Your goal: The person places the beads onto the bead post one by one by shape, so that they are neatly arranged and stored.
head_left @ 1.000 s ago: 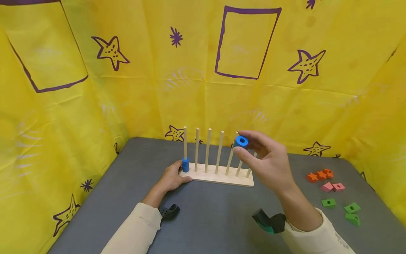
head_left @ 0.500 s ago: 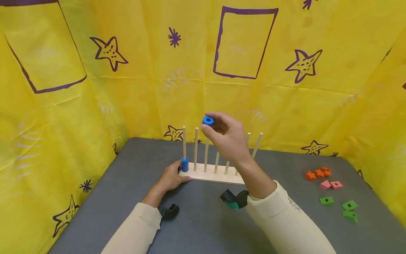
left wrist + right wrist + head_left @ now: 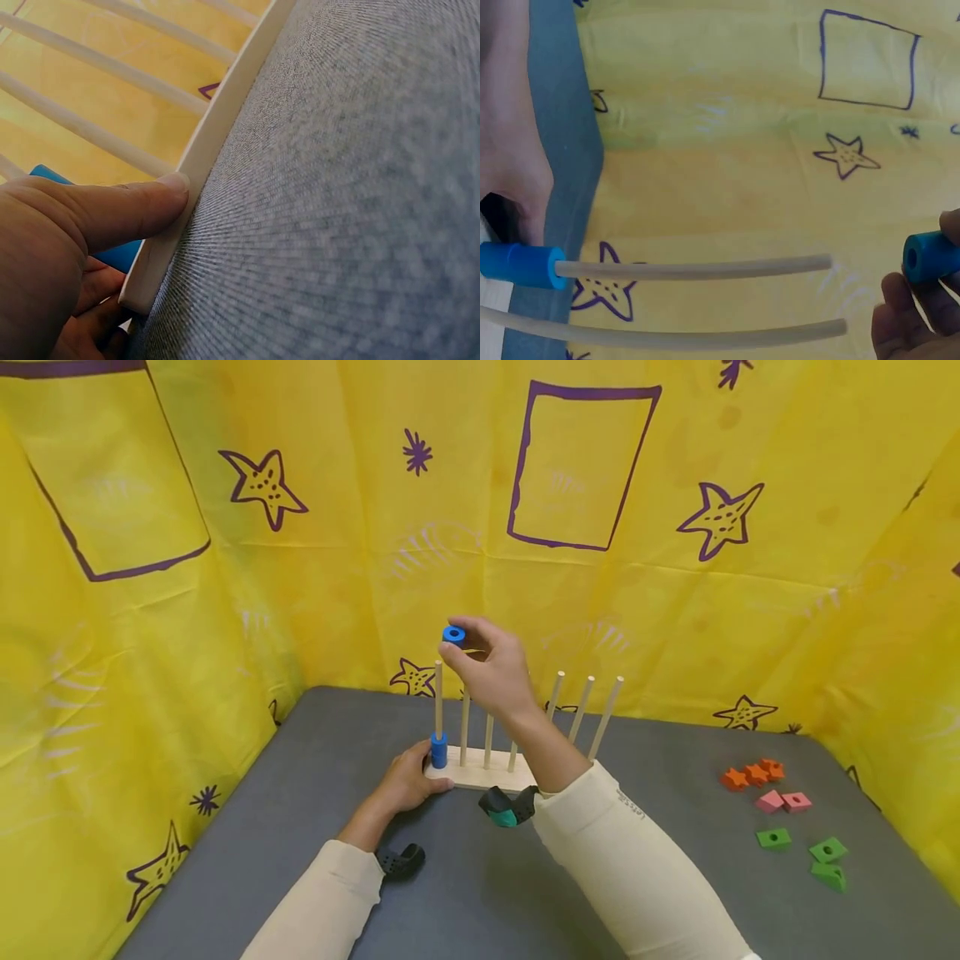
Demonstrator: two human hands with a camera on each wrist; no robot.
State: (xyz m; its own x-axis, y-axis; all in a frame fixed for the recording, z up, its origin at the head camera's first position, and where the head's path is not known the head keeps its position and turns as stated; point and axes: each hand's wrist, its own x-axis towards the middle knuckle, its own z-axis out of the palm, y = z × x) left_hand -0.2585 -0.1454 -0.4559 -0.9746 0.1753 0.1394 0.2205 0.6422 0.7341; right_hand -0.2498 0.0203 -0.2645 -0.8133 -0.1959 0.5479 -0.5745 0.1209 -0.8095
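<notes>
My right hand (image 3: 491, 670) pinches a blue cylinder bead (image 3: 452, 641) between thumb and fingers, up near the top of the leftmost peg (image 3: 438, 702). In the right wrist view that bead (image 3: 934, 256) is apart from the peg's tip, its hole facing the peg. Blue beads (image 3: 438, 752) are stacked at the foot of the same peg. My left hand (image 3: 405, 781) grips the left end of the wooden peg stand (image 3: 476, 772). The left wrist view has the thumb (image 3: 139, 210) on the base's edge and the other fingers bent below its end.
Several bare pegs (image 3: 576, 710) rise to the right; my right forearm hides part of the base. Orange star beads (image 3: 752, 775), pink beads (image 3: 797, 802) and green beads (image 3: 774, 838) lie on the grey table (image 3: 645, 827) at right. Yellow patterned cloth (image 3: 480, 585) hangs behind.
My right hand has carried the blue bead leftward and up, from over the right-hand pegs to near the leftmost one. My left hand keeps its grip on the stand.
</notes>
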